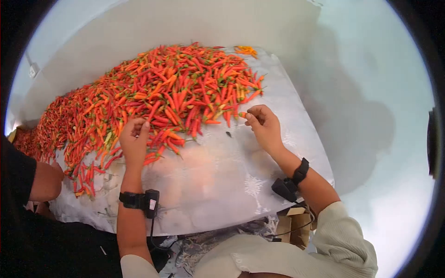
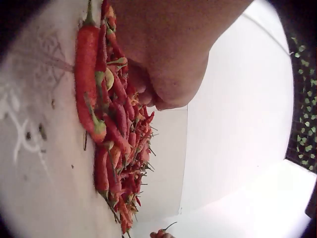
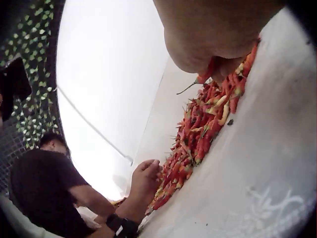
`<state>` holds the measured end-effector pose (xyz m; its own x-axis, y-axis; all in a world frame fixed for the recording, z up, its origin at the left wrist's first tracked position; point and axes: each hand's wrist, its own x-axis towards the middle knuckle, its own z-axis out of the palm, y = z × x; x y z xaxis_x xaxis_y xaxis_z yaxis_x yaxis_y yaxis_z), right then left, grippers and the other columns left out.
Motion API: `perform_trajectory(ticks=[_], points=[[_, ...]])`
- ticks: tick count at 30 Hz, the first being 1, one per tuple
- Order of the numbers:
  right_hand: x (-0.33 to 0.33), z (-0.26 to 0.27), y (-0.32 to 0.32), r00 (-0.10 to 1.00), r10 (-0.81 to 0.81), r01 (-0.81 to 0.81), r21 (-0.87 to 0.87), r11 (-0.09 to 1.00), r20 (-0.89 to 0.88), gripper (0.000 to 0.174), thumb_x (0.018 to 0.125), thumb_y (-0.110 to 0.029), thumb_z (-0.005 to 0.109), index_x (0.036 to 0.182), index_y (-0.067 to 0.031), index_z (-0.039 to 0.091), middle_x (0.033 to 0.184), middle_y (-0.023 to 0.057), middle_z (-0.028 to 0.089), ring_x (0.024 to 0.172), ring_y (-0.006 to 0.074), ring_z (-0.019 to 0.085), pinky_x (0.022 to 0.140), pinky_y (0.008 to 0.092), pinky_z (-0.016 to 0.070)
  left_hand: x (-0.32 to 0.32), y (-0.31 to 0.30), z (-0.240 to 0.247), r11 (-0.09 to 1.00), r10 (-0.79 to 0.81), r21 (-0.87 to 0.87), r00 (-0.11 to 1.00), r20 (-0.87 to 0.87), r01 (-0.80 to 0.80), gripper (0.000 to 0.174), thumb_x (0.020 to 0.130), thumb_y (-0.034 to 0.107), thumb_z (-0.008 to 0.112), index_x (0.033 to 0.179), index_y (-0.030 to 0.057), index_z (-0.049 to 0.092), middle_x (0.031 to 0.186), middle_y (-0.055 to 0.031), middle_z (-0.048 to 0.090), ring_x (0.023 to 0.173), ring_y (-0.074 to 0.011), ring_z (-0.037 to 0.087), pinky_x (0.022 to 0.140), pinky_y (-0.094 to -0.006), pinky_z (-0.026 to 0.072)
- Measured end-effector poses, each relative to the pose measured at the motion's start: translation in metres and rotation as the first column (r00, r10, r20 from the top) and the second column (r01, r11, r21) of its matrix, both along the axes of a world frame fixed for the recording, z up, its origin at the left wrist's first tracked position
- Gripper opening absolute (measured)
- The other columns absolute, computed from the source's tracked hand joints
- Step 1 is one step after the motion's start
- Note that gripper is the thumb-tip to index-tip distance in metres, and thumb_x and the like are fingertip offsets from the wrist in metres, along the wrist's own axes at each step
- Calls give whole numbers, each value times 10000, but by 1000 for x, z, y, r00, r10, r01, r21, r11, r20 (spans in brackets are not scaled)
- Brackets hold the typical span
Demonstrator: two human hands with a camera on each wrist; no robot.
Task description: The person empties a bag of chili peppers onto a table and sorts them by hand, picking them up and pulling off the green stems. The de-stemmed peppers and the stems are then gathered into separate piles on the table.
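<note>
A large heap of red and orange chili peppers (image 1: 185, 88) covers the back and left of a pale plastic-covered surface (image 1: 222, 185). At the heap's right edge, my right hand (image 1: 266, 127) pinches a chili pepper (image 3: 204, 78) between thumb and fingers, its green stem sticking out in the right wrist view. My left hand (image 1: 134, 139) is over the near edge of the heap, fingers loosely curled, with nothing showing in them. In the left wrist view, the palm of the left hand (image 2: 166, 64) hides most of its fingers; a long red chili (image 2: 86, 74) lies close by.
A small yellow-orange group of chilies (image 1: 245, 51) lies at the far edge. Another person in black (image 3: 44, 188) sits to my left. An opened cardboard box (image 1: 296, 227) stands below the near right edge. A pale wall (image 1: 259, 23) rises behind.
</note>
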<state>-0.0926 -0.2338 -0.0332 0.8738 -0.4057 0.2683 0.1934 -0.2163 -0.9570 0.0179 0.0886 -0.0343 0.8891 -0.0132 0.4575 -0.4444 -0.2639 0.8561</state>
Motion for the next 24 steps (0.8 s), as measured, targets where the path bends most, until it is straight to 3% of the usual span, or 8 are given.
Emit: perform_trajectory(ticks=[1,7,11,13,24], points=[[-4,-3,-3,1000,-8,9,39,999,-16,147,877,-98,609,986,-2,586,823,69,632,770,123,610,725,271,492,-5,-1,-1,1000,-2,-5,1000,-16,2,126,874,128,652,918,17,613,746,-7,600,627,-60,535,539,-207,437],[5,-24,-23,997,-70,70,-286,956,9,146,899,-31,482,1012,-5,571,891,86,640,826,169,615,785,297,485,-25,7,-11,994,105,-35,994,-18,-106,132,882,142,643,923,21,609,733,-13,603,593,-60,538,534,-200,445],[9,-42,-43,999,-46,44,-92,995,-23,197,882,15,431,1026,-7,563,939,92,637,891,172,609,828,302,470,-14,25,-19,972,215,110,974,-75,-206,159,903,164,618,970,21,601,714,1,587,600,-48,530,528,-194,424],[6,-34,-38,999,-5,4,-52,999,-32,208,874,29,428,1029,-10,562,955,91,634,916,169,602,842,302,463,-15,21,-16,972,227,83,969,-98,-220,161,904,167,616,972,22,603,697,10,574,593,-43,513,522,-191,407],[-5,-13,-24,987,-121,118,-32,993,-106,195,840,22,507,1013,-29,579,939,61,637,896,135,602,782,269,463,-20,15,-12,953,250,199,964,-95,-227,157,896,158,629,956,14,611,679,32,550,597,-34,481,534,-189,365]])
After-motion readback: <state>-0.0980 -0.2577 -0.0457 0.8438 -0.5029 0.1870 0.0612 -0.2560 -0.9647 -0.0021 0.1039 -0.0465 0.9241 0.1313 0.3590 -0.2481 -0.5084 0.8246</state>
